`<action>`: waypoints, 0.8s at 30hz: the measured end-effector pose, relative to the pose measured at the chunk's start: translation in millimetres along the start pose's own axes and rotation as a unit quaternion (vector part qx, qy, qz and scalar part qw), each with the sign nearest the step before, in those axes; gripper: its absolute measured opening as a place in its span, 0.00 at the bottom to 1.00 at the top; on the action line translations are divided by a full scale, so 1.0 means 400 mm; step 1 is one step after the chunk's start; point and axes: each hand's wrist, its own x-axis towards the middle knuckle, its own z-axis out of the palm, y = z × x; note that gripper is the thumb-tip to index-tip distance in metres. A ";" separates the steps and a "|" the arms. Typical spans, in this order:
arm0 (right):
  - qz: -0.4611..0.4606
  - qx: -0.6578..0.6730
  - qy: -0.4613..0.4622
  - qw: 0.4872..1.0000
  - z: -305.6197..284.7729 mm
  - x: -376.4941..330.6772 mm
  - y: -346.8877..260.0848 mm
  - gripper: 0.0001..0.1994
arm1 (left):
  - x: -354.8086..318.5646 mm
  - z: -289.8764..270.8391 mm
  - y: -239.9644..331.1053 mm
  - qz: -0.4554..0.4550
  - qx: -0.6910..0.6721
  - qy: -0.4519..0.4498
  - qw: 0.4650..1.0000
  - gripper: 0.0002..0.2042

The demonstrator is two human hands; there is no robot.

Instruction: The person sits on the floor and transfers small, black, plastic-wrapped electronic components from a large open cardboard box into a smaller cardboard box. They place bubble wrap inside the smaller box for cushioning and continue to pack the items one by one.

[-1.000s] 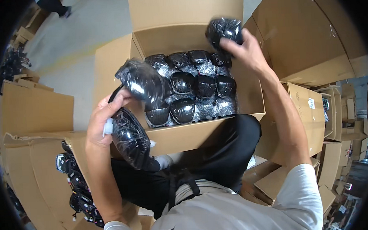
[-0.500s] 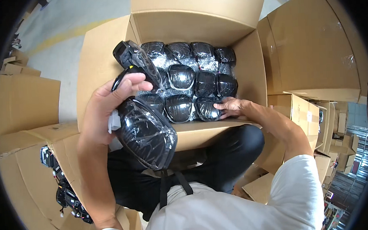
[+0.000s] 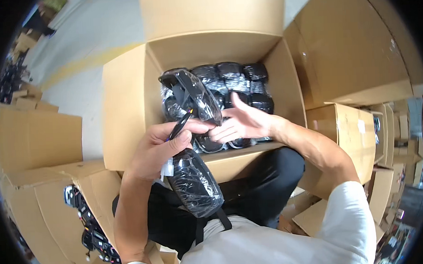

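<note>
1. In the head view, our only one, we see the left hand [image 3: 162, 143] pinching a black cable [image 3: 177, 128] between its thumb and fingers.
2. Just beyond that hand we find one black unit in clear wrap, the upper unit [image 3: 198, 97]. It is tilted, its far end toward the upper left, above the packed part of the open box.
3. We see a second wrapped piece, the lower unit [image 3: 196, 184], on the near side of the same hand, in front of the lap. A small white piece [image 3: 167, 168] sits at its top, beside the palm.
4. The right hand [image 3: 246, 123] is spread, thumb raised apart from straight fingers, at the near end of the upper unit. We cannot tell whether its fingertips touch the wrap.
5. Below both hands we look into the open box [image 3: 217, 47], where wrapped black units [image 3: 255, 71] lie in rows with shiny plastic around them; the hands hide part of them.
6. To the left we notice a carton [image 3: 42, 205], with dark parts [image 3: 95, 229] and thin cables beside its wall.
7. To the right we see a tall carton [image 3: 354, 45], and nearer us a smaller carton [image 3: 351, 140] bearing a pale label.
8. Beyond the box's left flap we make out grey floor [image 3: 77, 95] crossed by a yellow stripe [image 3: 90, 62].
</note>
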 end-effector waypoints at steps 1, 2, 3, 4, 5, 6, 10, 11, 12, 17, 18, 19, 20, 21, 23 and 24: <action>-0.022 0.048 -0.082 0.995 0.057 0.018 -0.007 0.51 | 0.009 0.012 0.008 -0.041 0.000 -0.008 0.999 0.15; -0.072 0.086 -0.102 0.988 0.126 0.019 -0.025 0.49 | 0.017 0.024 0.015 -0.084 -0.001 -0.014 0.996 0.15; -0.143 0.097 -0.063 0.983 0.153 0.023 -0.032 0.43 | 0.022 0.037 0.018 -0.127 -0.003 -0.021 0.992 0.16; -0.168 0.094 -0.036 0.981 0.165 0.026 -0.048 0.40 | 0.024 0.056 0.013 -0.098 0.051 -0.019 0.994 0.21; -0.191 0.093 -0.007 0.977 0.161 0.031 -0.066 0.37 | 0.027 0.060 0.003 -0.093 0.039 -0.014 0.995 0.21; -0.210 0.060 -0.001 0.976 0.150 0.027 -0.089 0.32 | 0.035 0.059 -0.010 -0.085 0.025 -0.010 0.996 0.21; -0.309 -0.026 0.171 0.935 0.121 -0.039 -0.163 0.24 | 0.048 0.014 -0.049 -0.107 -0.054 0.025 0.992 0.34; -0.328 -0.020 0.231 0.916 0.112 -0.068 -0.180 0.22 | 0.048 0.002 -0.049 -0.134 -0.083 0.032 0.987 0.37; -0.355 -0.043 0.231 0.905 0.075 -0.089 -0.198 0.21 | 0.047 -0.004 -0.049 -0.133 -0.104 0.035 0.985 0.40; -0.209 0.026 0.306 0.929 -0.064 -0.151 -0.091 0.19 | 0.045 -0.015 -0.020 -0.158 -0.082 0.091 0.980 0.36; -0.242 0.062 0.306 0.919 -0.048 -0.134 -0.067 0.19 | 0.041 -0.014 -0.008 -0.155 -0.074 0.095 0.981 0.36; -0.274 0.097 0.307 0.906 -0.038 -0.117 -0.056 0.19 | 0.039 -0.012 -0.002 -0.153 -0.065 0.098 0.981 0.36; -0.280 0.101 0.267 0.916 -0.049 -0.119 -0.052 0.21 | 0.040 -0.005 -0.001 -0.148 -0.080 0.117 0.979 0.36; -0.230 0.053 0.283 0.929 -0.068 -0.127 -0.043 0.21 | 0.039 -0.008 0.000 -0.146 -0.078 0.118 0.979 0.36; -0.128 -0.049 0.310 0.941 -0.148 -0.162 -0.021 0.21 | 0.036 -0.015 0.005 -0.137 -0.075 0.121 0.980 0.36; -0.080 -0.046 0.338 0.937 -0.221 -0.212 0.014 0.22 | 0.038 -0.015 0.003 -0.126 -0.086 0.110 0.982 0.37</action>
